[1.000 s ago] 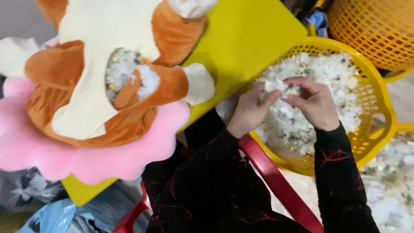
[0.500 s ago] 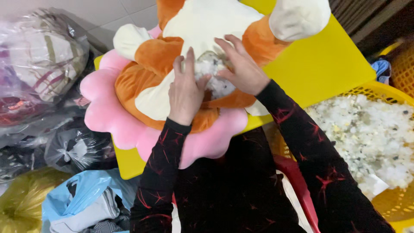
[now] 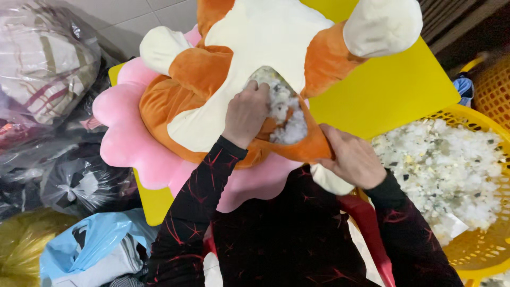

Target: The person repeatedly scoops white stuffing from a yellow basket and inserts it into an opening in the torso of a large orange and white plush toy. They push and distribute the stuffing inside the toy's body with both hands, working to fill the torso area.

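A: Where does the plush toy (image 3: pixel 249 101) lie from the hands?

B: Straight ahead of the person, on a pink flower-shaped cushion (image 3: pixel 125 141) atop the yellow surface (image 3: pixel 388 90); its long axis runs away from the body, and the open seam (image 3: pixel 281 114) faces up.

A: Which hand is nearer the opening?

B: The left hand (image 3: pixel 245 114); its fingers press down into the white stuffing (image 3: pixel 289 127) in the seam, curled, though I cannot tell whether they grip any; the right hand (image 3: pixel 353 159) clenches the orange edge of the toy just beside the opening.

A: And the toy's look?

B: Orange and cream, soft, limbs splayed; a yellow basket (image 3: pixel 494 250) of loose filling sits to the right.
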